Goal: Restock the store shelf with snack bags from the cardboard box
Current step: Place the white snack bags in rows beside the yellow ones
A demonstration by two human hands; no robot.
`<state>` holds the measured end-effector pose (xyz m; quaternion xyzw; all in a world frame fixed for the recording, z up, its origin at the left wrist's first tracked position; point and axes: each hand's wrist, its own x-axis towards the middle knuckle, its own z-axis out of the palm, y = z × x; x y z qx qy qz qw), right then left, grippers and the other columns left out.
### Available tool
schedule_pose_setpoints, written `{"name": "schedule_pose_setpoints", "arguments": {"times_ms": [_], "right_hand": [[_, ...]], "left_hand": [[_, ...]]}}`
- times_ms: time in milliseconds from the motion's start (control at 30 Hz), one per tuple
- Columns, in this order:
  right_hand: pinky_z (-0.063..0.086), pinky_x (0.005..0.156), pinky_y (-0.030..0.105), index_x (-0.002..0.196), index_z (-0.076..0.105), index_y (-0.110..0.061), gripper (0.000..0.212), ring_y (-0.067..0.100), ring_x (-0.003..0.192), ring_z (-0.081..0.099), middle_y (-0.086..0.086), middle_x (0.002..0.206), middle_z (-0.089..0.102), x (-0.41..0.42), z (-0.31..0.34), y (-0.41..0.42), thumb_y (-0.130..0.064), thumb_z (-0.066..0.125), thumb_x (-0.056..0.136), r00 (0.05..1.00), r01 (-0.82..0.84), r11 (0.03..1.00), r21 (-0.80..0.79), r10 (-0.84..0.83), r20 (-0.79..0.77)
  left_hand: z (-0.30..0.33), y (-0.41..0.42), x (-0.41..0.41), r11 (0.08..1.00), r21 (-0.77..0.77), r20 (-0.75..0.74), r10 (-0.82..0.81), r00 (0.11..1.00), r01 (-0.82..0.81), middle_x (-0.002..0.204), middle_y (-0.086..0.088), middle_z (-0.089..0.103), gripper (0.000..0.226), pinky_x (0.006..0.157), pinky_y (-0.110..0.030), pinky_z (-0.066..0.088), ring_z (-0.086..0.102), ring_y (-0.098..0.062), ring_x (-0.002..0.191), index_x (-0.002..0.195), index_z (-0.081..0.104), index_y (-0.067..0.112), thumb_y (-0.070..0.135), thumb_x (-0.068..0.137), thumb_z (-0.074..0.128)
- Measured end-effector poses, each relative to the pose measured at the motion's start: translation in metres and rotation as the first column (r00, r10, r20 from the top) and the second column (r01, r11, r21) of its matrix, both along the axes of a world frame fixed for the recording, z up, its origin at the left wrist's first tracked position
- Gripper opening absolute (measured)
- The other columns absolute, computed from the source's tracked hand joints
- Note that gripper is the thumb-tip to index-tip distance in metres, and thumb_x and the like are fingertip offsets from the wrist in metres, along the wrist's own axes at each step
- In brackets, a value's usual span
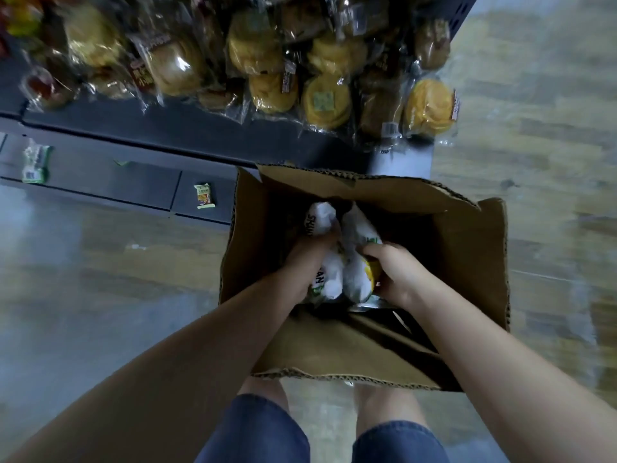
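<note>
While the person stands over it, the scene sorts like this:

Cardboard box (460, 248): sits open on the floor, its far edge against the foot of the shelf unit, its near edge just in front of the person's knees; flaps stand up on all sides.

Snack bags (359, 228): a small cluster of white bags with green and yellow print, lying in the middle of the box bottom, toward its far wall.

Left hand (309, 259): reached down inside the box, fingers curled over a white bag (320, 217) on the left side of the cluster, gripping it from above; the fingertips are hidden behind the bag.

Right hand (397, 274): also inside the box, fingers and thumb wrapped round a second bag (359, 279) with a yellow patch, held at its near right side.

Shelf (187, 128): dark grey, running across the top of the view; its front edge carries a crowded row of clear packets of round golden pastries (325, 101), some overhanging the right corner.

Lower ledge (100, 177): a dark step under the shelf edge; one green and white packet (35, 162) lies near its left end, a small yellow packet (204, 196) lies near the box's left wall.

Floor (100, 262): glossy wood-look boards.

Legs: bare knees and blue denim shorts (260, 432) at the near edge.
</note>
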<state>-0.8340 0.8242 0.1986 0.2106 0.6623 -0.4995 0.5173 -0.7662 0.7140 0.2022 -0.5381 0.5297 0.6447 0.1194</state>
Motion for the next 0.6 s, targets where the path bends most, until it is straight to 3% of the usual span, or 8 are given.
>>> {"name": "schedule_pose_setpoints", "arguments": {"times_ms": [167, 267, 367, 467, 533, 600], "right_hand": [[0.054, 0.074, 0.033, 0.102, 0.065, -0.016, 0.015, 0.022, 0.088, 0.069, 0.008, 0.099, 0.072, 0.014, 0.044, 0.01, -0.025, 0.059, 0.092, 0.993, -0.094, 0.975, -0.201, 0.077, -0.093], [0.052, 0.09, 0.042, 0.101, 0.068, -0.013, 0.036, 0.027, 0.096, 0.069, 0.011, 0.101, 0.073, 0.021, 0.072, 0.019, -0.034, 0.071, 0.073, 0.982, -0.139, 0.951, -0.274, 0.096, -0.165], [0.055, 0.086, 0.04, 0.101, 0.068, -0.011, 0.024, 0.029, 0.095, 0.07, 0.012, 0.101, 0.074, 0.021, 0.104, 0.03, -0.017, 0.072, 0.078, 0.971, -0.145, 0.94, -0.309, 0.075, -0.227], [0.057, 0.079, 0.036, 0.113, 0.06, -0.008, 0.037, 0.024, 0.089, 0.071, 0.01, 0.1, 0.073, 0.022, 0.131, 0.038, -0.01, 0.075, 0.079, 0.929, -0.184, 0.956, -0.231, 0.092, -0.359], [0.057, 0.082, 0.036, 0.118, 0.056, -0.014, 0.048, 0.02, 0.091, 0.071, 0.006, 0.104, 0.072, 0.022, 0.153, 0.038, -0.016, 0.079, 0.076, 0.887, -0.218, 0.956, -0.199, 0.109, -0.449], [0.057, 0.082, 0.035, 0.117, 0.056, -0.02, 0.05, 0.019, 0.092, 0.07, 0.004, 0.105, 0.071, 0.022, 0.177, 0.036, -0.02, 0.08, 0.073, 0.825, -0.271, 0.94, -0.208, 0.115, -0.554]], "left_hand": [[0.057, 0.002, 0.015, 0.985, 0.044, -0.299, -0.146, 0.943, 0.166, 0.121, -0.003, 0.064, 0.037, 0.102, -0.034, 0.045, 0.06, -0.016, 0.114, 0.124, 0.057, 0.018, 0.036, 0.092, 0.055], [0.087, -0.003, 0.027, 0.969, 0.009, -0.374, -0.227, 0.899, 0.248, 0.12, -0.002, 0.065, 0.034, 0.105, -0.038, 0.043, 0.061, -0.014, 0.112, 0.124, 0.059, 0.017, 0.032, 0.093, 0.057], [0.122, -0.009, 0.037, 0.955, -0.093, -0.433, -0.293, 0.852, 0.281, 0.116, 0.005, 0.068, 0.028, 0.102, -0.035, 0.046, 0.063, -0.01, 0.109, 0.117, 0.062, 0.024, 0.029, 0.089, 0.062], [0.155, -0.017, 0.043, 0.95, -0.214, -0.469, -0.303, 0.83, 0.226, 0.107, 0.008, 0.07, 0.025, 0.092, -0.028, 0.05, 0.064, -0.009, 0.104, 0.1, 0.066, 0.031, 0.036, 0.076, 0.069], [0.178, -0.021, 0.042, 0.933, -0.299, -0.472, -0.329, 0.818, 0.203, 0.1, 0.013, 0.068, 0.023, 0.079, -0.019, 0.049, 0.064, -0.008, 0.098, 0.102, 0.063, 0.031, 0.032, 0.08, 0.071], [0.204, -0.023, 0.039, 0.906, -0.393, -0.47, -0.347, 0.812, 0.161, 0.093, 0.022, 0.063, 0.026, 0.066, -0.006, 0.046, 0.061, 0.004, 0.087, 0.109, 0.058, 0.027, 0.026, 0.084, 0.067]]}}
